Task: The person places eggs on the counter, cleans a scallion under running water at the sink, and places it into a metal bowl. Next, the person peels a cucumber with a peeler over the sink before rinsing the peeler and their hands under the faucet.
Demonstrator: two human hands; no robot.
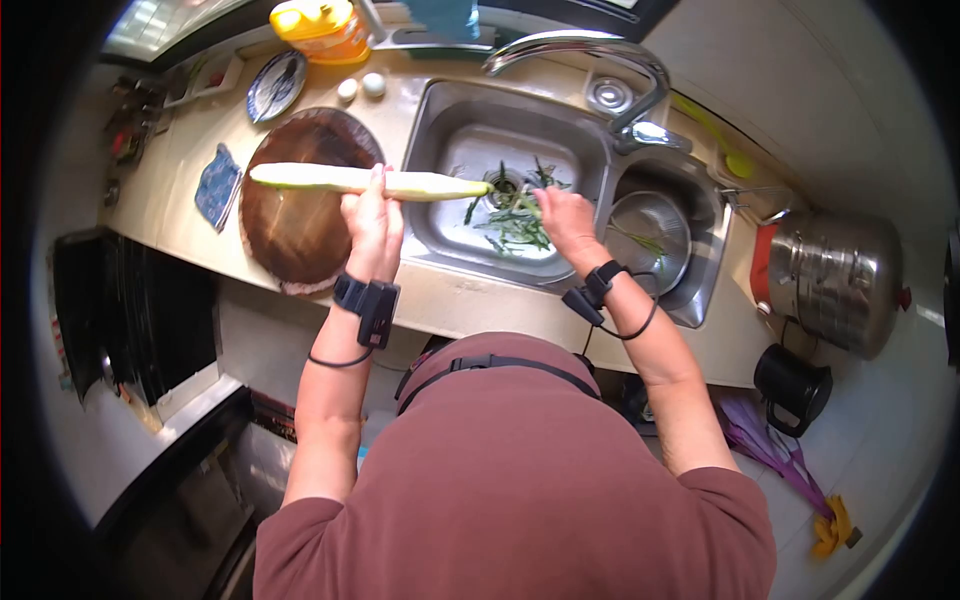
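Note:
My left hand [372, 225] is wrapped round the middle of a long, pale green peeled vegetable [310, 178], perhaps a stem lettuce. It lies level, reaching from above the round chopping board [290, 225] to over the large sink basin [430, 130]. Just past its greener right tip, my right hand [568, 222] is closed above the sink. What its fingers grip is too small and blurred to tell. Dark green peelings [520, 232] are scattered on the basin floor and round the drain below.
A metal strainer [675, 225] sits in the smaller right basin, under the chrome faucet [590, 42]. Left of the board is a blue cloth [217, 188]; behind it are a patterned plate [276, 86], two eggs [373, 84] and a yellow jug [322, 30]. A steel pot [838, 275] stands right.

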